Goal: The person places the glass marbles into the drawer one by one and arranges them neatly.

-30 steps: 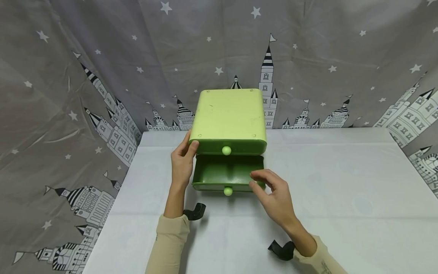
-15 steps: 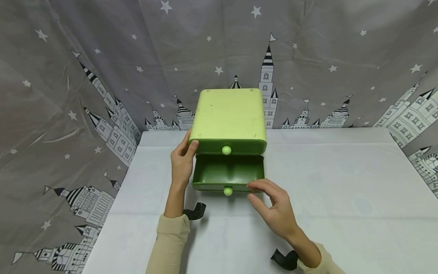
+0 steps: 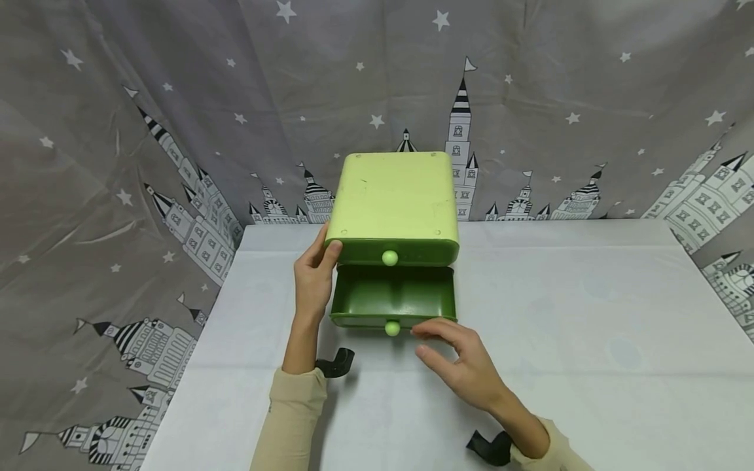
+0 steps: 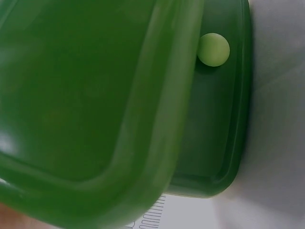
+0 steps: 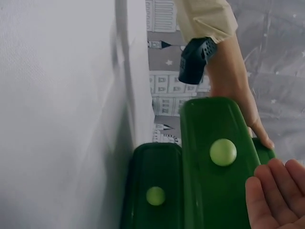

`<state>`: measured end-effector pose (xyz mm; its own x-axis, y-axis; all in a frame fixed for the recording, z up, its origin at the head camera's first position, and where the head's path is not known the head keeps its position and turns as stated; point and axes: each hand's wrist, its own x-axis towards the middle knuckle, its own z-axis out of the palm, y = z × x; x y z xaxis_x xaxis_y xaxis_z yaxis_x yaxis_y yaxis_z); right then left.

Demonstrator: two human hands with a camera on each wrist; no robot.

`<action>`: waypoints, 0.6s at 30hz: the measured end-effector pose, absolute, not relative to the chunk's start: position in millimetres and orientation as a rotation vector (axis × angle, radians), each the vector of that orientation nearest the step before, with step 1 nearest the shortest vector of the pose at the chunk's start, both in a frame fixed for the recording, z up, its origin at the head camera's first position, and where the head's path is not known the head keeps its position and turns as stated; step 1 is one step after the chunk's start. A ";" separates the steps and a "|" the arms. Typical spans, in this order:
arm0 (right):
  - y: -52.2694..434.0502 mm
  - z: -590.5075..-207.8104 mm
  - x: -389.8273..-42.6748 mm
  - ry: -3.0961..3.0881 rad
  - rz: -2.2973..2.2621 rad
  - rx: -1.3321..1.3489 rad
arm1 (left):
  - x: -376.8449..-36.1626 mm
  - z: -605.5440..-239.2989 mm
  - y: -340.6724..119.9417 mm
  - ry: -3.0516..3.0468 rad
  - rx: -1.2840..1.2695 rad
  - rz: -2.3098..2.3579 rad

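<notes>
A green box [image 3: 393, 206] with two drawers stands at the far middle of the white tabletop [image 3: 589, 314], its back close to the grey curtain [image 3: 147, 131] printed with stars and towers. The top drawer [image 3: 391, 252] is shut, and its pale round knob [image 3: 389, 258] shows at the front. The bottom drawer [image 3: 393, 297] is pulled out toward the near side and shows a dark green inside with nothing in it; its own knob [image 3: 392, 328] sits at the middle of the near wall.

The left hand [image 3: 313, 278] grips the box at its near left corner, thumb laid on the front edge and fingers round the left side. The left wrist view shows only the green box and drawer close up.

The right hand [image 3: 458, 356] hovers just near and right of the bottom drawer's front, palm down, fingers loosely spread and holding nothing. Its fingertips [image 3: 419, 331] lie just beside the drawer's near wall, right of the knob; whether they touch it cannot be told. In the right wrist view the fingers [image 5: 279, 191] lie straight beside the box front.

Both sleeves [image 3: 291, 418] are beige, and a black strap [image 3: 336, 363] sits at each wrist.
</notes>
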<state>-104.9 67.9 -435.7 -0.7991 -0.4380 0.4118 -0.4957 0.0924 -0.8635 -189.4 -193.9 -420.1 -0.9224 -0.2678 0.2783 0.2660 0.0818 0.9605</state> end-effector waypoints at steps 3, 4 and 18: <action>62.8 -438.4 -104.2 -2.316 1.876 1.019 | -189.8 -419.5 -194.1 -1.977 -0.003 -1.896; 61.1 -439.5 -104.3 -2.320 1.883 1.037 | -190.0 -419.4 -194.0 -1.975 -0.006 -1.896; 48.4 -448.3 -110.0 -2.388 1.961 1.079 | -190.6 -420.3 -193.8 -1.952 -0.019 -1.916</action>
